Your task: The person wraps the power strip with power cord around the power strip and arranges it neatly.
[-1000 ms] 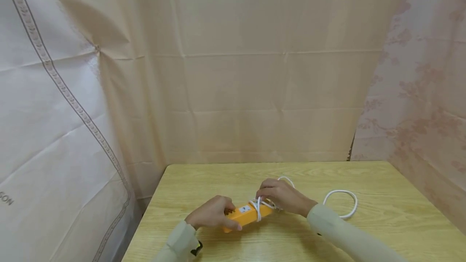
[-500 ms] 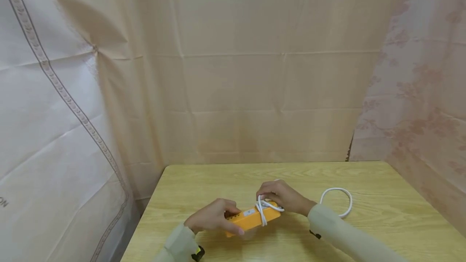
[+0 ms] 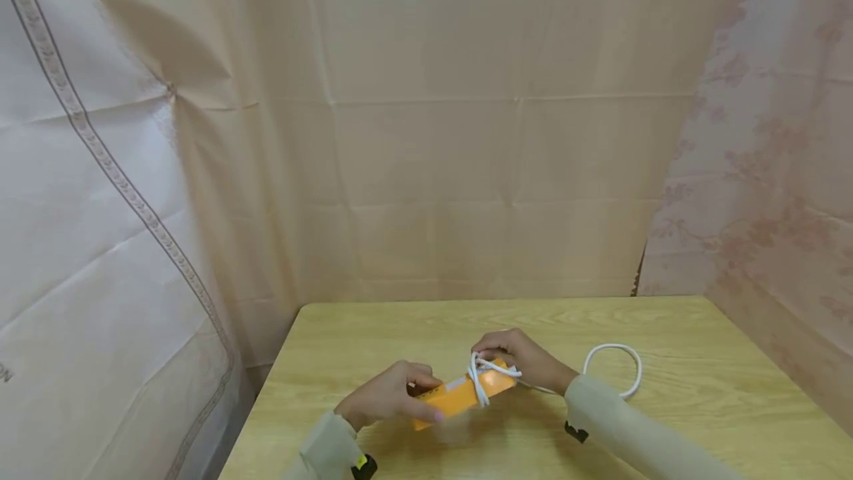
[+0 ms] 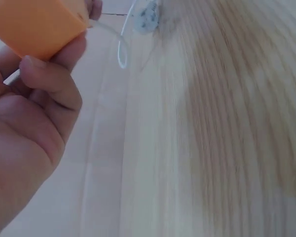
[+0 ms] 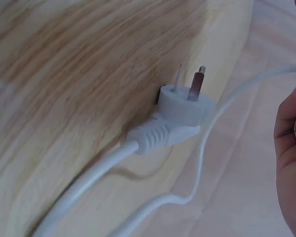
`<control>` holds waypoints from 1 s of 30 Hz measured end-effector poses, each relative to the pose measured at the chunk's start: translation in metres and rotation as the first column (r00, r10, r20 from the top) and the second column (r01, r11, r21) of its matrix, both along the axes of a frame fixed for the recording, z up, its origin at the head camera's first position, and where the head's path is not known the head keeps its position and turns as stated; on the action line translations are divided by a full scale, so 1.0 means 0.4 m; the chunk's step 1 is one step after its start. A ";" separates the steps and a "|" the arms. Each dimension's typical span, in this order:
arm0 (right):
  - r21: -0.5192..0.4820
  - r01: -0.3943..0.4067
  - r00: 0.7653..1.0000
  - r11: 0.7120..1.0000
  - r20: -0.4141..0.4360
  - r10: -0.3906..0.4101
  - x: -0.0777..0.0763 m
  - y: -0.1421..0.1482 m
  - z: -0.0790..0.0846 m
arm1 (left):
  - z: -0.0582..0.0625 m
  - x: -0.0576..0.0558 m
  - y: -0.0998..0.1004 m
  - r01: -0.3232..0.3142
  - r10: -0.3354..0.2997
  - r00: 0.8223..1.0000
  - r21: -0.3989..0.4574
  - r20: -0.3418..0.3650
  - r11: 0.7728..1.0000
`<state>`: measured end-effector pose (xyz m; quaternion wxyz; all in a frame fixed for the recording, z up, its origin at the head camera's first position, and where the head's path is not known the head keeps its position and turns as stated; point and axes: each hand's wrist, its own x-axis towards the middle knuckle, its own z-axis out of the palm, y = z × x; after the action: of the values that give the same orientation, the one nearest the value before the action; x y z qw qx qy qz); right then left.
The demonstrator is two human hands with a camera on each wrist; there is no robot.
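Note:
My left hand (image 3: pixel 389 396) grips the left end of an orange power strip (image 3: pixel 460 396), thumb on its near side. In the left wrist view, the curled fingers of the left hand (image 4: pixel 34 113) hold the strip's orange end (image 4: pixel 42 24). White power cord (image 3: pixel 478 384) is wound crosswise round the strip's right part. My right hand (image 3: pixel 523 361) pinches the cord at the strip's far right side; its fingertips are partly hidden. Only part of the right hand (image 5: pixel 291 158) shows in the right wrist view, with the cord running up to it.
A white plug (image 5: pixel 185 108) lies on the wooden table (image 3: pixel 706 391), metal pins upward. The cord makes a loose loop (image 3: pixel 636 372) beside the right sleeve. A beige cloth (image 3: pixel 426 169) hangs behind the table, with other cloths at both sides.
The strip has shifted slightly right and tilted, so its label and sockets show less. Both hands still hold on. The loose cord loop at the right has slid slightly left.

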<state>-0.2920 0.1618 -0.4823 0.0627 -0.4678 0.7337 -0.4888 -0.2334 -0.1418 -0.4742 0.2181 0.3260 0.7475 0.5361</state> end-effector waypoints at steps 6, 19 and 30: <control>-0.039 -0.009 0.997 0.999 0.082 0.012 0.000 0.005 -0.016 | -0.011 0.006 0.008 -0.036 0.035 0.998 0.032 0.054 0.999; -0.045 0.021 0.999 0.999 0.038 -0.020 -0.003 -0.006 -0.021 | -0.015 0.020 0.028 -0.022 0.029 0.996 -0.077 0.086 0.997; 0.003 0.078 0.986 0.997 0.145 -0.078 0.013 -0.004 -0.002 | -0.014 0.014 0.011 -0.072 0.060 0.980 0.060 0.190 0.996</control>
<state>-0.2869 0.1601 -0.4830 0.0961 -0.4020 0.7442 -0.5247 -0.2280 -0.1375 -0.4797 0.2586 0.2560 0.7158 0.5959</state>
